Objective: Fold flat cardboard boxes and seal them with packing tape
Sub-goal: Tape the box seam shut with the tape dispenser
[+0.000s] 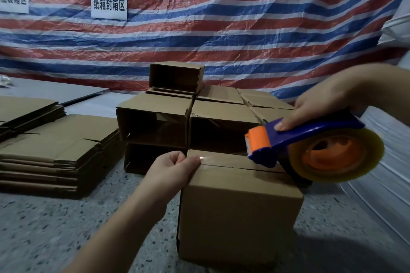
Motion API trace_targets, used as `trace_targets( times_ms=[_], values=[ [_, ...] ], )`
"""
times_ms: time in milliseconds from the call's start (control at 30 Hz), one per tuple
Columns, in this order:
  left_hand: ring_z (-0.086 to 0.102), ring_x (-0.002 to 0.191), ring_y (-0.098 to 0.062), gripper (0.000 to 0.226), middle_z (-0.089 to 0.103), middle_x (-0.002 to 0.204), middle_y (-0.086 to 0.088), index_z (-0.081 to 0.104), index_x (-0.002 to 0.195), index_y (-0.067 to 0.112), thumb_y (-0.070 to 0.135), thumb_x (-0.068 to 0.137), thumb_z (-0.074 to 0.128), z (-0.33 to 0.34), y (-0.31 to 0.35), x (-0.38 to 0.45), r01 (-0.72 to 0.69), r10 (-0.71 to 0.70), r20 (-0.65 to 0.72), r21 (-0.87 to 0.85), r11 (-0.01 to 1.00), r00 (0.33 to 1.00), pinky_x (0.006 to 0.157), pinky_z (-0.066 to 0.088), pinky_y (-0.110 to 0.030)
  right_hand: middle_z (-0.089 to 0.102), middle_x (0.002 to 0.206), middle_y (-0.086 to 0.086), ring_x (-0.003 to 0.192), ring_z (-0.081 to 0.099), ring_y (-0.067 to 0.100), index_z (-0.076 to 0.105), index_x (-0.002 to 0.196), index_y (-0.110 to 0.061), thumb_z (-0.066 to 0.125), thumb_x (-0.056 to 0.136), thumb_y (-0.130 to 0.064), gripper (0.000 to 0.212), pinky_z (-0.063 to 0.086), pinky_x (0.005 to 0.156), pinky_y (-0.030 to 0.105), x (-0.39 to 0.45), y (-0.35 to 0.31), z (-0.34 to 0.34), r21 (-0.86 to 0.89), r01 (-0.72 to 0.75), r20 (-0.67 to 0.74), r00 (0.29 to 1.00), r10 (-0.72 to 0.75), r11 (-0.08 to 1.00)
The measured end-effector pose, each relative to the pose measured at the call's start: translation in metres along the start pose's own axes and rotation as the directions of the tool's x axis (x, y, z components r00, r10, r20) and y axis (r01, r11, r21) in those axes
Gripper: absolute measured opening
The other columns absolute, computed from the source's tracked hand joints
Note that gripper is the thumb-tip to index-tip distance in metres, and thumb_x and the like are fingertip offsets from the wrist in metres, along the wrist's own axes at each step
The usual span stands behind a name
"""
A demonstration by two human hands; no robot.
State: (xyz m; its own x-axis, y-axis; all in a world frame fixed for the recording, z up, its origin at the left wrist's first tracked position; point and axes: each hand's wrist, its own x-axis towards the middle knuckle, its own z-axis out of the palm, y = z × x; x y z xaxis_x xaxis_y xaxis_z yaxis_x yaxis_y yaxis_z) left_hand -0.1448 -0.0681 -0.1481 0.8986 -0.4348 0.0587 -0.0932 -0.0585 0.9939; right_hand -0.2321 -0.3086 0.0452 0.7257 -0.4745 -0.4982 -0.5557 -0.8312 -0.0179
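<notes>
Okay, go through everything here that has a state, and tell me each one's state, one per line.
Front box: flaps closed, seam partly taped.
Tape dispenser: held over the seam, roll loaded.
Left hand: pinching the tape end at the box edge.
Right hand: gripping the dispenser.
Stacked boxes: folded, ends open.
Flat cardboard: unfolded, piled.

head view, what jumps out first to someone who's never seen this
The blue-and-orange tape dispenser gripped in the right hand, over the near cardboard box. The left hand pins clear tape at its top seam. Behind hangs a red, white and blue striped tarp.
</notes>
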Motion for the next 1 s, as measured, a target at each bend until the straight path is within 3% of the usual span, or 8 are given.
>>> trace_targets(
  times_ms=[233, 333, 367, 433, 533, 633, 833, 1000],
  values=[
    [0.050, 0.069, -0.019, 0.033, 0.054, 0.072, -0.005, 0.057, 0.078, 0.011, 0.041, 0.093, 0.059, -0.001, 0.007, -0.004, 0.038, -0.039, 0.008, 0.100, 0.994, 0.999, 0.069, 0.043, -0.032, 0.079, 0.092, 0.007, 0.077, 0.075, 0.019, 0.070, 0.110, -0.015, 0.067, 0.046, -0.079, 0.091, 0.058, 0.066, 0.026, 0.010, 0.012, 0.023, 0.016, 0.023, 0.022, 0.999, -0.023, 1.000],
    [0.056, 0.069, -0.018, 0.038, 0.061, 0.076, -0.006, 0.062, 0.086, 0.013, 0.044, 0.099, 0.044, -0.001, 0.016, -0.012, -0.082, 0.136, -0.127, 0.361, 0.929, 0.982, 0.062, 0.043, -0.028, 0.078, 0.097, 0.009, 0.083, 0.075, 0.021, 0.069, 0.113, -0.015, 0.067, 0.045, -0.080, 0.093, 0.058, 0.071, 0.028, 0.009, 0.013, 0.024, 0.019, 0.021, 0.027, 0.999, -0.021, 1.000],
    [0.056, 0.070, -0.014, 0.038, 0.061, 0.078, -0.001, 0.060, 0.085, 0.020, 0.048, 0.097, 0.038, 0.000, 0.020, -0.019, -0.174, 0.283, -0.158, 0.489, 0.855, 0.946, 0.061, 0.042, -0.024, 0.078, 0.098, 0.008, 0.083, 0.075, 0.021, 0.069, 0.112, -0.015, 0.067, 0.046, -0.080, 0.093, 0.059, 0.070, 0.028, 0.009, 0.013, 0.024, 0.011, 0.019, 0.021, 1.000, -0.019, 1.000],
    [0.052, 0.084, 0.001, 0.043, 0.059, 0.096, 0.015, 0.057, 0.095, 0.032, 0.061, 0.089, 0.026, 0.007, 0.033, -0.035, -0.370, 0.510, -0.014, 0.671, 0.642, 0.860, 0.071, 0.039, -0.013, 0.078, 0.097, 0.008, 0.083, 0.076, 0.021, 0.069, 0.111, -0.016, 0.066, 0.050, -0.080, 0.089, 0.059, 0.069, 0.027, 0.009, 0.011, 0.024, 0.003, 0.012, 0.006, 1.000, -0.012, 1.000],
    [0.028, 0.134, 0.005, 0.078, 0.037, 0.149, 0.019, 0.040, 0.143, 0.036, 0.070, 0.082, 0.006, 0.028, 0.037, -0.045, -0.528, 0.432, 0.364, 0.769, 0.360, 0.825, 0.114, 0.021, -0.017, 0.079, 0.093, 0.007, 0.081, 0.076, 0.020, 0.070, 0.108, -0.016, 0.066, 0.048, -0.080, 0.088, 0.058, 0.067, 0.027, 0.010, 0.009, 0.023, -0.010, 0.002, -0.008, 1.000, -0.002, 1.000],
    [0.014, 0.147, -0.004, 0.078, 0.020, 0.161, 0.013, 0.020, 0.153, 0.032, 0.072, 0.087, 0.011, 0.037, 0.033, -0.045, -0.512, 0.329, 0.447, 0.846, 0.147, 0.832, 0.118, 0.003, -0.026, 0.079, 0.089, 0.006, 0.078, 0.076, 0.019, 0.071, 0.105, -0.016, 0.067, 0.040, -0.083, 0.093, 0.058, 0.064, 0.027, 0.009, 0.011, 0.023, -0.029, 0.009, -0.011, 1.000, -0.010, 1.000],
    [0.011, 0.148, -0.006, 0.077, 0.014, 0.163, 0.013, 0.016, 0.155, 0.032, 0.072, 0.089, 0.017, 0.032, 0.030, -0.042, -0.512, 0.316, 0.467, 0.856, 0.074, 0.826, 0.119, 0.003, -0.025, 0.079, 0.089, 0.004, 0.079, 0.077, 0.019, 0.072, 0.103, -0.017, 0.068, 0.045, -0.082, 0.087, 0.058, 0.065, 0.027, 0.002, 0.023, 0.017, -0.031, -0.020, -0.007, 1.000, 0.020, 0.999],
    [0.009, 0.148, -0.005, 0.077, 0.014, 0.162, 0.014, 0.016, 0.154, 0.034, 0.072, 0.087, 0.014, 0.032, 0.029, -0.043, -0.519, 0.315, 0.467, 0.848, 0.106, 0.826, 0.118, 0.001, -0.024, 0.078, 0.080, 0.004, 0.069, 0.074, 0.017, 0.067, 0.103, -0.016, 0.068, 0.054, -0.078, 0.079, 0.056, 0.063, 0.027, -0.011, 0.048, 0.014, -0.021, -0.118, -0.006, 0.993, 0.118, 0.993]
  ],
)
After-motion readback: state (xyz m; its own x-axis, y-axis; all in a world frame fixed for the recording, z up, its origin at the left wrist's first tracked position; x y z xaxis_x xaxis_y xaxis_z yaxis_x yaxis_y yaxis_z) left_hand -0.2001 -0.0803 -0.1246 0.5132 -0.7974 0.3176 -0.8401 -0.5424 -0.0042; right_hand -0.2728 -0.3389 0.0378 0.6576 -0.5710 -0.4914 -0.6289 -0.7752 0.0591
